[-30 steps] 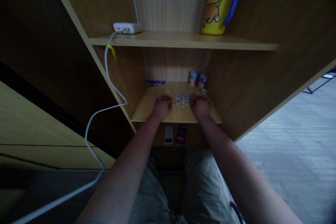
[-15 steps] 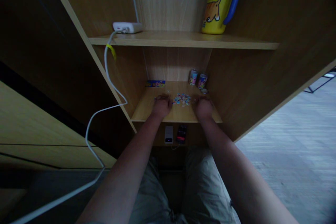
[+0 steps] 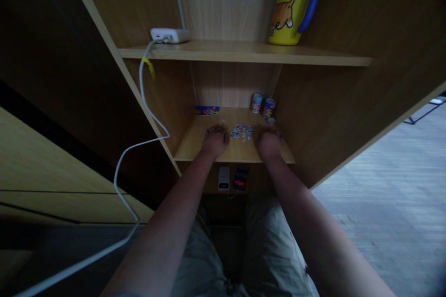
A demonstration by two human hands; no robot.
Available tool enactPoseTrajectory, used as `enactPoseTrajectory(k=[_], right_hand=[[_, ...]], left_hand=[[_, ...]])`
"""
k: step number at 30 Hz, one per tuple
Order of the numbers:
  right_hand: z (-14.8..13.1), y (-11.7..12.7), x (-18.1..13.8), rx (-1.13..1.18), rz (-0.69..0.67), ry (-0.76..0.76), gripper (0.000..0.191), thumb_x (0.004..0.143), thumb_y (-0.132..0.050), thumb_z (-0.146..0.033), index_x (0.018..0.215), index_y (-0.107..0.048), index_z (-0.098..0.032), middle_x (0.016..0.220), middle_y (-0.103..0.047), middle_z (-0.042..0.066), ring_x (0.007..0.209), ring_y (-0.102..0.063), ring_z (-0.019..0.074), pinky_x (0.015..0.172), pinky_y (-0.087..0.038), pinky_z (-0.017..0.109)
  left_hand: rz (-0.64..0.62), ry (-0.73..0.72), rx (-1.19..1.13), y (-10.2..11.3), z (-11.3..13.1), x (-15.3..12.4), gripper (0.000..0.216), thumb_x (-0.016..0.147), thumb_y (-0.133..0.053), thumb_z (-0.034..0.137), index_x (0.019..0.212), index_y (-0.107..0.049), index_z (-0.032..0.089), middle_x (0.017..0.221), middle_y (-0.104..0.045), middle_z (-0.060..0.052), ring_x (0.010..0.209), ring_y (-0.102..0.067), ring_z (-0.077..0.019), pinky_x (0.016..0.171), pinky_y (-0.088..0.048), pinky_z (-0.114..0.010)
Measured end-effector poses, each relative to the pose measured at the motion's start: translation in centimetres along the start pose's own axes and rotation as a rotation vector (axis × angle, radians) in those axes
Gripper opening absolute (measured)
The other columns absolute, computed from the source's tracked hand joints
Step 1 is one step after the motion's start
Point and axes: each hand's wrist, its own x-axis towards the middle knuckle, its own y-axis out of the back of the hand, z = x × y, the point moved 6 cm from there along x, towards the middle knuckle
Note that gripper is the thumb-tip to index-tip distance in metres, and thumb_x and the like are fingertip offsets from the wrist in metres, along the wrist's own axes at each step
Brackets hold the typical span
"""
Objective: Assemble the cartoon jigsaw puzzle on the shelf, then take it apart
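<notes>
On the lower shelf board (image 3: pixel 188 151) lies a loose pile of tiny colourful pieces (image 3: pixel 241 131), like jigsaw pieces, though too small to be sure. Just left of it my left hand (image 3: pixel 216 140) rests with its fingers curled down; a few small bits show by the fingertips, and what it holds is hidden. To the right of the pile is my right hand (image 3: pixel 268 143), its blurred fingers turned toward the pieces. Behind that hand stand two small printed cans (image 3: pixel 256 103), with a round lid (image 3: pixel 271 121) in front of them. A blue printed strip (image 3: pixel 208 111) leans at the back left.
A yellow and blue mug (image 3: pixel 287 11) and a white device (image 3: pixel 170 35) stand on the upper shelf (image 3: pixel 237 52). From the device a white cable (image 3: pixel 127 151) hangs down the left side. Below the board are a white power bank (image 3: pixel 224 178) and a phone (image 3: pixel 240 178).
My right hand has shifted slightly left, closer to the pile. My left hand stays in nearly the same place, and the pile looks much the same.
</notes>
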Motion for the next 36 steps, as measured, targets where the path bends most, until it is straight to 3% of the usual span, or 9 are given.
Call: enactPoseTrajectory(k=[4, 9, 12, 16, 19, 26, 36], right_hand=[[0.2, 0.0, -0.4, 0.025, 0.031, -0.044, 0.04, 0.106, -0.074, -0.047, 0.133, -0.073, -0.017, 0.141, -0.07, 0.014, 0.131, -0.067, 0.0321, 0.111, -0.057, 0.056], [-0.1, 0.4, -0.6, 0.075, 0.061, -0.017, 0.045, 0.11, -0.055, -0.038, 0.135, -0.075, -0.006, 0.152, -0.063, 0.032, 0.141, -0.056, 0.0449, 0.111, -0.049, 0.059], [-0.5, 0.7, -0.5, 0.088, 0.061, 0.041, 0.046, 0.113, -0.05, -0.037, 0.136, -0.076, -0.008, 0.151, -0.065, 0.029, 0.141, -0.057, 0.0413, 0.117, -0.046, 0.057], [-0.6, 0.7, -0.5, 0.071, 0.047, 0.057, 0.038, 0.11, -0.066, -0.046, 0.133, -0.074, -0.017, 0.144, -0.07, 0.015, 0.133, -0.066, 0.0322, 0.117, -0.052, 0.056], [-0.6, 0.6, -0.4, 0.057, 0.039, 0.065, 0.042, 0.107, -0.074, -0.047, 0.139, -0.07, -0.019, 0.146, -0.069, 0.012, 0.13, -0.069, 0.0301, 0.112, -0.058, 0.056], [-0.3, 0.0, -0.1, 0.041, 0.006, 0.064, 0.041, 0.107, -0.075, -0.044, 0.14, -0.07, -0.019, 0.145, -0.07, 0.013, 0.127, -0.071, 0.0292, 0.108, -0.062, 0.053], [0.8, -0.2, -0.4, 0.044, 0.062, -0.111, 0.043, 0.107, -0.073, -0.046, 0.14, -0.069, -0.019, 0.147, -0.068, 0.014, 0.133, -0.067, 0.0317, 0.112, -0.058, 0.056]], left_hand=[[0.024, 0.035, -0.022, -0.6, -0.7, 0.2, 0.033, 0.108, -0.073, 0.043, 0.13, -0.074, 0.018, 0.139, -0.072, -0.012, 0.131, -0.068, -0.0309, 0.116, -0.055, -0.058], [0.076, 0.02, -0.087, -0.4, -0.9, 0.2, 0.031, 0.108, -0.069, 0.034, 0.135, -0.074, 0.02, 0.155, -0.066, -0.014, 0.143, -0.061, -0.0339, 0.122, -0.049, -0.06], [0.074, -0.084, -0.135, -0.1, -0.2, 0.1, 0.023, 0.106, -0.064, 0.026, 0.118, -0.083, 0.026, 0.152, -0.07, -0.009, 0.147, -0.058, -0.032, 0.127, -0.044, -0.054], [0.07, -0.135, -0.165, 0.0, 0.0, 0.0, 0.019, 0.103, -0.067, 0.028, 0.107, -0.086, 0.025, 0.134, -0.077, -0.01, 0.137, -0.063, -0.0318, 0.124, -0.047, -0.053], [0.068, -0.103, -0.155, 0.0, -0.2, 0.0, 0.017, 0.104, -0.074, 0.035, 0.108, -0.082, 0.02, 0.132, -0.076, -0.011, 0.13, -0.067, -0.0308, 0.12, -0.05, -0.055], [0.041, -0.036, -0.112, 0.1, -0.7, 0.2, 0.028, 0.106, -0.076, 0.043, 0.118, -0.076, 0.018, 0.135, -0.073, -0.011, 0.129, -0.068, -0.0296, 0.115, -0.055, -0.056], [0.008, -0.086, -0.098, 0.6, 0.2, -0.2, 0.027, 0.108, -0.073, 0.041, 0.124, -0.076, 0.019, 0.138, -0.073, -0.011, 0.128, -0.069, -0.0286, 0.115, -0.057, -0.055]])
